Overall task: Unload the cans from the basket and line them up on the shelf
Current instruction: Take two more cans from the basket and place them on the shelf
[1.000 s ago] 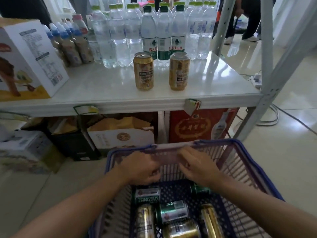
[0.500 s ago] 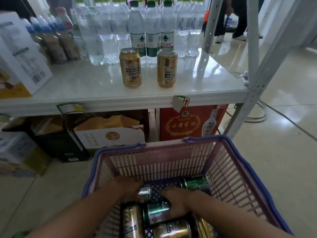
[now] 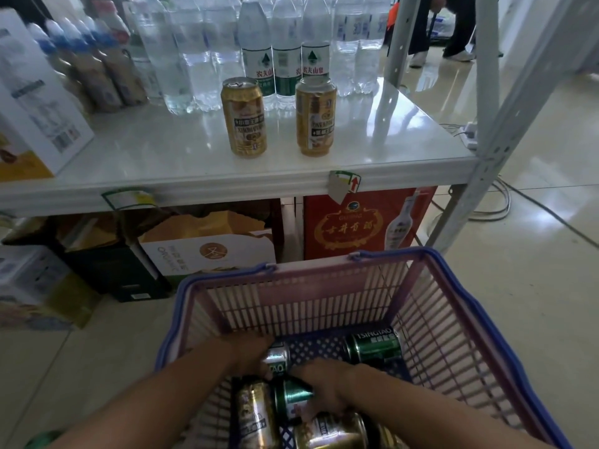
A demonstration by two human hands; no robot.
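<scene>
A pink basket (image 3: 324,280) with blue rim stands on the floor in front of the white shelf (image 3: 227,186). Both hands are down inside it. My left hand (image 3: 249,351) is closed around a green-and-white can (image 3: 277,359) lying on the basket floor. My right hand (image 3: 324,387) grips a green can (image 3: 290,396) lying beside it. Another green can (image 3: 372,346) lies at the far right of the basket floor. Gold cans (image 3: 256,416) lie near the front. Two gold cans (image 3: 244,121) (image 3: 316,116) stand upright side by side on the shelf.
Water bottles (image 3: 285,50) fill the back of the shelf, small bottles and a white box (image 3: 35,105) at its left. Cartons and a red box (image 3: 359,225) sit under the shelf. A metal upright (image 3: 505,124) rises at right; cables lie on the floor.
My hands went from the basket's far rim down onto the cans. The view moved closer to the shelf and basket.
</scene>
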